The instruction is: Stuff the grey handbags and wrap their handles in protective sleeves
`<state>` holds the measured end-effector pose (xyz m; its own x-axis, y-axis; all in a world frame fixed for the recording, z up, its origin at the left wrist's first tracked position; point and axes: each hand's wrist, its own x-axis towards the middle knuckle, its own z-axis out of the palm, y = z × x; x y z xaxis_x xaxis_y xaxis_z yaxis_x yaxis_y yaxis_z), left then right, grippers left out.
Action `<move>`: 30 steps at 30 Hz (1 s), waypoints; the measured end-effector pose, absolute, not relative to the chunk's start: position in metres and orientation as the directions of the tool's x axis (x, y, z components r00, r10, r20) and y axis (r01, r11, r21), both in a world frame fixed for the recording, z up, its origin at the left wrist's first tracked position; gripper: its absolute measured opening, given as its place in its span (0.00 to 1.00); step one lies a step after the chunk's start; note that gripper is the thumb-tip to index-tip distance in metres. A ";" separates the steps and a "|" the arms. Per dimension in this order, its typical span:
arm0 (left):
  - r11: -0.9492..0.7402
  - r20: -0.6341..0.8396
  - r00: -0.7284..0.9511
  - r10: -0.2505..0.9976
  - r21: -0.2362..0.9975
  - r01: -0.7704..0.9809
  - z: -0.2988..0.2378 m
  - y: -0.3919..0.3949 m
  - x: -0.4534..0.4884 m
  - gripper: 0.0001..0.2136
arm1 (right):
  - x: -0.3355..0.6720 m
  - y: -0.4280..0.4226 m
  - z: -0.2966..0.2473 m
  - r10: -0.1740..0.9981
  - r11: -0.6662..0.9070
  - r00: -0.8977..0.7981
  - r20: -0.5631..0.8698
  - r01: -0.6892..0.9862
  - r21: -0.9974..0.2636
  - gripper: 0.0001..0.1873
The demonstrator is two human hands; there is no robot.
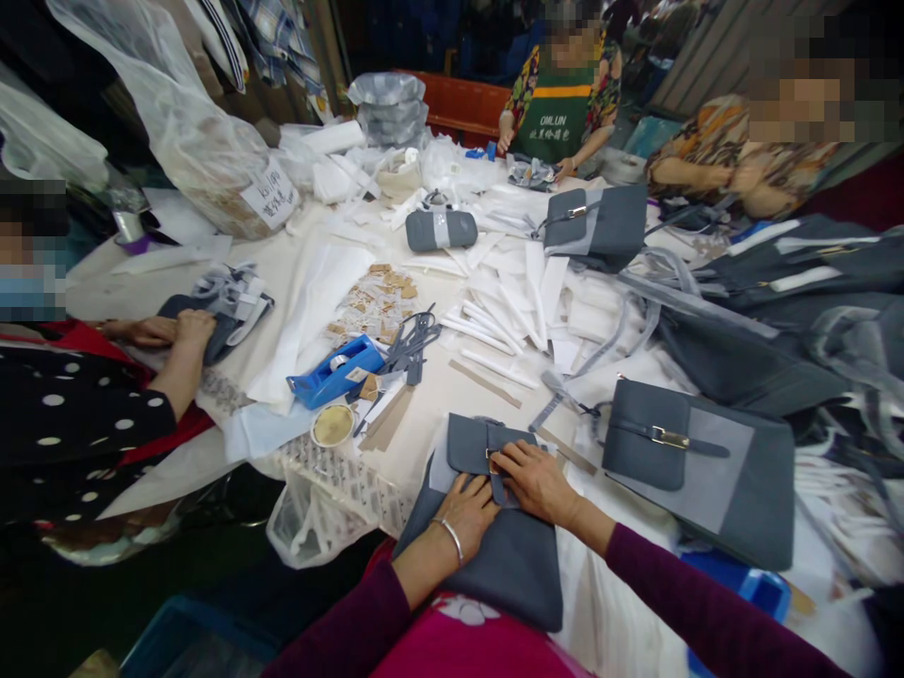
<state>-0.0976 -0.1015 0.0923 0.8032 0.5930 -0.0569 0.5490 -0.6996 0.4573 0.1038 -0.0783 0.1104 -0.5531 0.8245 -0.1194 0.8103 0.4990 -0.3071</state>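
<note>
A grey bag (494,556) lies in front of me over the table's near edge, its flap toward the table. My left hand (467,508), with a silver bangle on the wrist, presses flat on the bag's body with fingers stretched. My right hand (535,478) rests on the flap, its fingertips pinched at the gold clasp (492,459) and strap. A second finished grey bag (699,466) with a gold buckle lies just to the right.
A blue tape dispenser (337,370), a tape roll (333,425), grey straps (413,341) and white paper strips (508,311) cover the table. Three other people work around it: one at the left, two at the far side. More grey bags (597,224) and plastic sacks (204,141) lie beyond.
</note>
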 end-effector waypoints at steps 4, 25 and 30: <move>-0.688 -0.060 0.803 0.593 0.482 0.543 0.097 -0.105 -0.103 0.19 | 0.094 -0.083 0.114 0.819 0.527 -0.557 -0.135 0.825 -0.203 0.20; -0.628 -0.093 0.801 0.592 0.570 0.530 0.100 -0.117 -0.117 0.21 | 0.092 -0.031 0.121 0.785 0.292 -0.525 -0.330 0.782 -0.550 0.12; -0.621 -0.106 0.802 0.588 0.575 0.532 0.098 -0.116 -0.117 0.21 | 0.099 -0.004 0.118 0.679 0.137 -0.585 -0.444 0.695 -0.705 0.13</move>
